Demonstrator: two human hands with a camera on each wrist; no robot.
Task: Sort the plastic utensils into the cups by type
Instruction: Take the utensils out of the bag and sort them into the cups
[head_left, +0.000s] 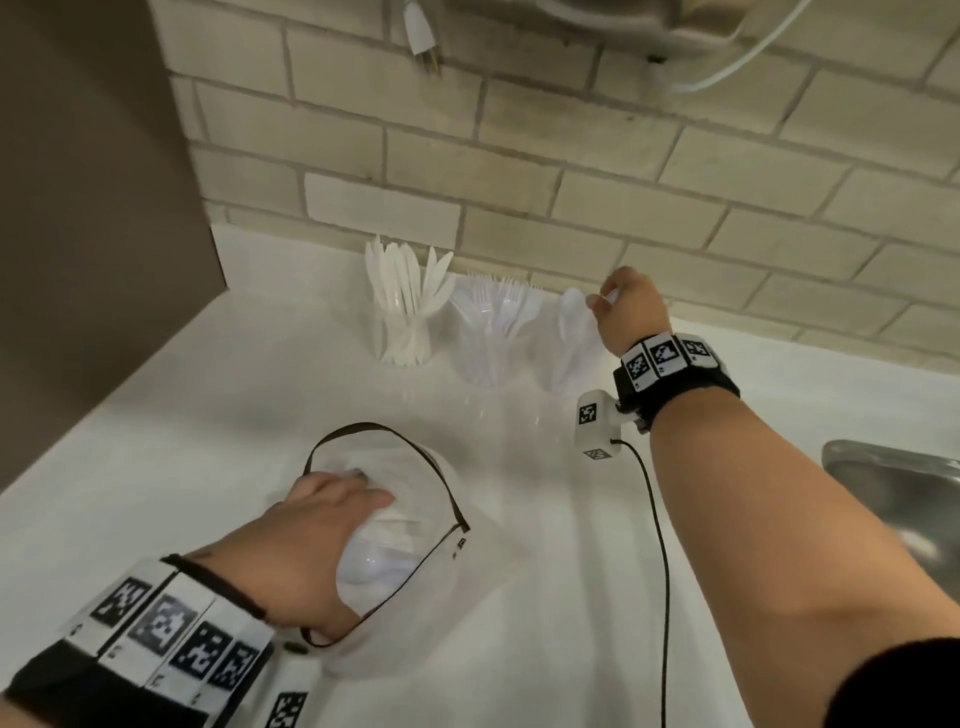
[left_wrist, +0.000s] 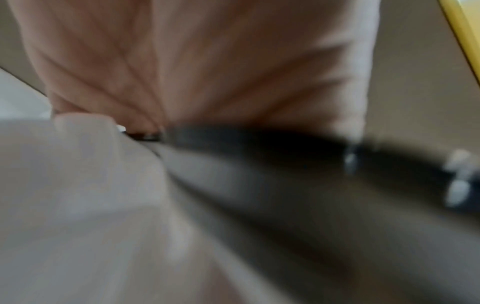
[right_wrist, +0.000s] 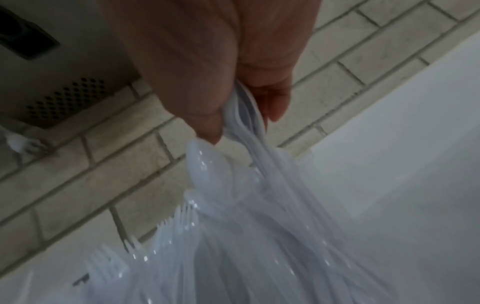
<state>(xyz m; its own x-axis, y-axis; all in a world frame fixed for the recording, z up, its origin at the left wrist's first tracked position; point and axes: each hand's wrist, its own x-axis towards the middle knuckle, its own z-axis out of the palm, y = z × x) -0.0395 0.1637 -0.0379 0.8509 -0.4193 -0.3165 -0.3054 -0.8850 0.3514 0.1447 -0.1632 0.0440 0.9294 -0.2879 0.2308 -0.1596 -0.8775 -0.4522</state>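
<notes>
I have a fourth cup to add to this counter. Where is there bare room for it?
Bare counter lies left of the knife cup, toward the brown panel. Another patch lies between the open bag and the sink, though a cable crosses it. The wall row is crowded: knife cup, fork cup, spoon cup.

You can read no words, brands or numbers anywhere in these views. The only signs are black-and-white square code patterns on the wristband (head_left: 661, 358) of your right arm, on the small white camera block (head_left: 597, 425) just below that wristband, and on the band (head_left: 171, 631) of your left wrist; they carry no legible letters.
</notes>
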